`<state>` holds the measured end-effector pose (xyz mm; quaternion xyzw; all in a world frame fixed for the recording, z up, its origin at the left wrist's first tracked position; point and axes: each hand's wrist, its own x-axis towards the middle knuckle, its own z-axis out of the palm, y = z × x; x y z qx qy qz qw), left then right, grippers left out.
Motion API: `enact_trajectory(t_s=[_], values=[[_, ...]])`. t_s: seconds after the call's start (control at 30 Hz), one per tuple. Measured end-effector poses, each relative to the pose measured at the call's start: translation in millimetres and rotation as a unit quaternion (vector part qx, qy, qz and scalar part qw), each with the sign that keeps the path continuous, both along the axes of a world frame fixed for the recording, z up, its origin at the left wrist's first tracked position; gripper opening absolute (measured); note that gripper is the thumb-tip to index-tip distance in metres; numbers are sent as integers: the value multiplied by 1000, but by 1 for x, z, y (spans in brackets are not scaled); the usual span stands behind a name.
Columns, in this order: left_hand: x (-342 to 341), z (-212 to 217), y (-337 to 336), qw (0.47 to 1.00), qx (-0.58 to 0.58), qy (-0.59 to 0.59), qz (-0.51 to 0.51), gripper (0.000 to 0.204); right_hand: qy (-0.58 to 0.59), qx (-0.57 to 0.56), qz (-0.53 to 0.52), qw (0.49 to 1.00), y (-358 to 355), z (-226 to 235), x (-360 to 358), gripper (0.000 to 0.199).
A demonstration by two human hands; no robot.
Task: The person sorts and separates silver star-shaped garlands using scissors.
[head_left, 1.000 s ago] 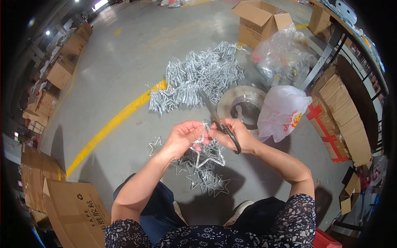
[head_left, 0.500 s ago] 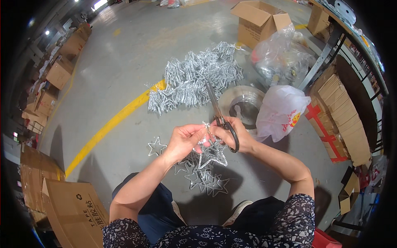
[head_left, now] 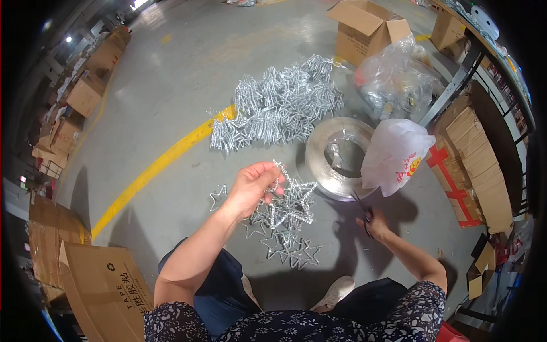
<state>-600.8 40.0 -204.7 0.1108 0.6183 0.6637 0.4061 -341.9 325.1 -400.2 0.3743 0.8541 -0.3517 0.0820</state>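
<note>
Between the fingertips and thumb of my left hand (head_left: 252, 187), a silver tinsel star (head_left: 309, 212) is pinched by its upper part; it hangs over a small heap of similar stars (head_left: 292, 251) on the floor. Off to the right and lower, my right hand (head_left: 378, 226) is closed around dark-handled scissors (head_left: 369, 216), their blades pointing up and left toward a roll of clear strip (head_left: 319, 165). A single star outline (head_left: 219, 196) lies left of the heap. Beyond my hands spreads a large pile of silver tinsel stars (head_left: 279, 102).
A white plastic bag (head_left: 393, 151) leans by the roll, with a clear bag (head_left: 399, 85) and an open carton (head_left: 364, 37) behind. Flattened cardboard (head_left: 473, 154) stands under a table at right. Cartons (head_left: 102, 285) stand at left, near a yellow floor line (head_left: 165, 165).
My right hand, with the scissors, has left the star and moved right and down. My left hand keeps its pinch on the star. The roll now shows more fully.
</note>
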Motion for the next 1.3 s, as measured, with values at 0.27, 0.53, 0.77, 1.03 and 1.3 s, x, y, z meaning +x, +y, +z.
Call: enact_trajectory(t_s=[0.27,0.53,0.77,1.03,1.3], values=[[-6,-8,6,1000,19,1,-11,20,-220,151,223,938,50,-11,30,36],[0,-14,12,995,13,35,-88,22,112,-597,208,767,-38,148,-146,41],[-4,-15,8,994,19,42,-101,23,106,-675,227,694,-65,150,-157,41],[-9,-18,13,995,-21,32,-95,24,141,-635,205,731,-68,150,-167,35],[-10,-23,12,996,-31,16,-79,24,157,-588,183,772,-73,151,-169,30]])
